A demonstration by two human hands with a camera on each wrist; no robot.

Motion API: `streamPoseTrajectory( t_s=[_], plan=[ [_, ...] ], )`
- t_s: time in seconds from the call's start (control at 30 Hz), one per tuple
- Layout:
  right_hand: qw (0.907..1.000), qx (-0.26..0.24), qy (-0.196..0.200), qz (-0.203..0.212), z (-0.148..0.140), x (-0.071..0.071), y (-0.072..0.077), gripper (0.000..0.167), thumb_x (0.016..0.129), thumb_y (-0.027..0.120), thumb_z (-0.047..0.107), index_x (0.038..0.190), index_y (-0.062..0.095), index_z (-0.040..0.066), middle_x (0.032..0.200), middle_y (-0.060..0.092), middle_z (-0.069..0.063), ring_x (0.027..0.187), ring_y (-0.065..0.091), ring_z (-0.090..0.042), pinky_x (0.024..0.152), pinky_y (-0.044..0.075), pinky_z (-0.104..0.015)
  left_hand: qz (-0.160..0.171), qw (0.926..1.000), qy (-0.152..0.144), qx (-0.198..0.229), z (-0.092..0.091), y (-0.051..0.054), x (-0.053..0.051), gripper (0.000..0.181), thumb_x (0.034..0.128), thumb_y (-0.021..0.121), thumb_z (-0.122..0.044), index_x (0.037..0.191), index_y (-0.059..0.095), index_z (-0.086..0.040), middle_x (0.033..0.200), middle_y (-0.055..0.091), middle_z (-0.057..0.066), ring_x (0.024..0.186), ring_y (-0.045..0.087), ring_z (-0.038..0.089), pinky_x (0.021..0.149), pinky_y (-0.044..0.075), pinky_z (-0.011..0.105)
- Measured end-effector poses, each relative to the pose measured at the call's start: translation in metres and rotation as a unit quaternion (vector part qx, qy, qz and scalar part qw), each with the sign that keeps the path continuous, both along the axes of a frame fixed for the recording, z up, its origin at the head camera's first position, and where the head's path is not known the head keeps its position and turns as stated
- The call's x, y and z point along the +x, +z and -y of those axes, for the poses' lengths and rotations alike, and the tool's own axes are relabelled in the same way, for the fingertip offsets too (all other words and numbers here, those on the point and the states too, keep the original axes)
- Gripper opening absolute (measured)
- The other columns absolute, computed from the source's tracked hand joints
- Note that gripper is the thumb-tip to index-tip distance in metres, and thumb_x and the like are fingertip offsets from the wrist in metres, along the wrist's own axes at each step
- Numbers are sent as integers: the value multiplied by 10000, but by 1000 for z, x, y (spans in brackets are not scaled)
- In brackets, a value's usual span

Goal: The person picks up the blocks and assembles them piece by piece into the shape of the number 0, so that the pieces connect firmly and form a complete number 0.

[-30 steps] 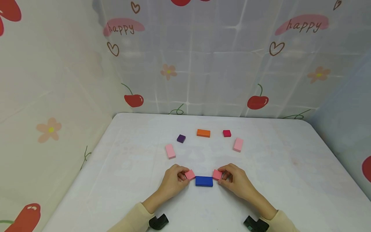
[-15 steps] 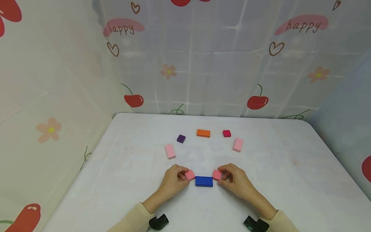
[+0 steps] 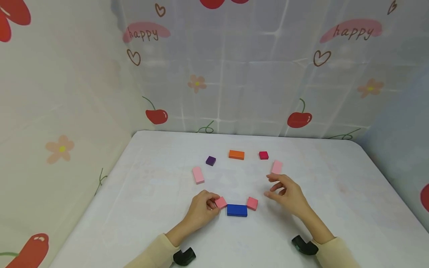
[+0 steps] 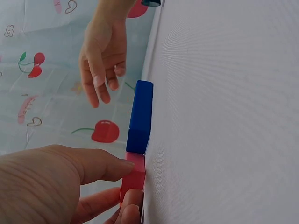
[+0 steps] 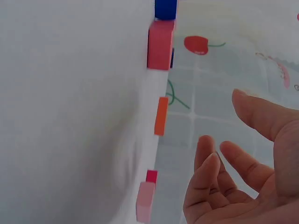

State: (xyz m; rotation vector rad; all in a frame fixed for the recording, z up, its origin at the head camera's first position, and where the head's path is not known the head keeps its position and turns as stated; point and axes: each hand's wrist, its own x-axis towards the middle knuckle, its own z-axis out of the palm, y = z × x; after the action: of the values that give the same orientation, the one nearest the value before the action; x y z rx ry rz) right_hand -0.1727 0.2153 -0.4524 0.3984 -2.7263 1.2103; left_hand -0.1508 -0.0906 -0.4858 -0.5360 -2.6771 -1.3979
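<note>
In the head view a blue block [image 3: 237, 210] lies flat near the middle, with a small pink block at each upper end. My left hand [image 3: 200, 210] pinches the left pink block [image 3: 221, 202] between thumb and fingers; the left wrist view shows that block [image 4: 134, 173] touching the blue block's end. The right pink block [image 3: 252, 203] stands free on the table, touching or nearly touching the blue one. My right hand [image 3: 287, 194] hovers to its right with loosely bent fingers and holds nothing. Beyond its fingertips lies a light pink block [image 3: 276, 166], its near end partly covered.
Farther back on the white table [image 3: 161, 223] sit an orange block [image 3: 236, 155], a dark purple block [image 3: 210, 160], a crimson block [image 3: 263, 155] and another light pink block [image 3: 198, 175]. A printed curtain [image 3: 234, 74] hangs behind the table's far edge.
My right hand has let go of the right pink block and moved up and right, near the light pink block. My left hand keeps its pinch. The head view has shifted slightly.
</note>
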Motion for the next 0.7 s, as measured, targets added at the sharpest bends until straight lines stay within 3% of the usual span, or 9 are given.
streamPoseTrajectory(
  t_s=[0.17, 0.33, 0.7],
  plan=[
    [9986, 111, -504, -74, -19, -21, 4, 581, 831, 776, 169, 1349, 533, 70, 1224, 573, -154, 900, 636, -249, 719, 501, -209, 28, 10000, -11, 27, 1, 0, 0, 278, 737, 762, 22, 1008, 700, 26, 827, 582, 57, 703, 565, 107, 634, 487, 185],
    [9964, 124, -832, 106, -35, -43, 7, 631, 855, 750, 167, 1409, 469, 57, 1290, 506, -208, 956, 635, -324, 736, 489, -217, -10, 10000, -12, 47, 1, 0, 0, 277, 734, 762, 24, 1004, 702, 25, 827, 586, 57, 699, 568, 104, 631, 490, 186],
    [9831, -338, -806, 1609, -51, -79, -5, 778, 891, 697, 189, 1519, 260, 48, 1452, 365, -262, 1089, 543, -337, 744, 504, -218, -59, 10000, -15, 24, 0, -1, 0, 264, 744, 740, 34, 1005, 699, 30, 827, 588, 56, 700, 568, 97, 639, 495, 178]
  ],
)
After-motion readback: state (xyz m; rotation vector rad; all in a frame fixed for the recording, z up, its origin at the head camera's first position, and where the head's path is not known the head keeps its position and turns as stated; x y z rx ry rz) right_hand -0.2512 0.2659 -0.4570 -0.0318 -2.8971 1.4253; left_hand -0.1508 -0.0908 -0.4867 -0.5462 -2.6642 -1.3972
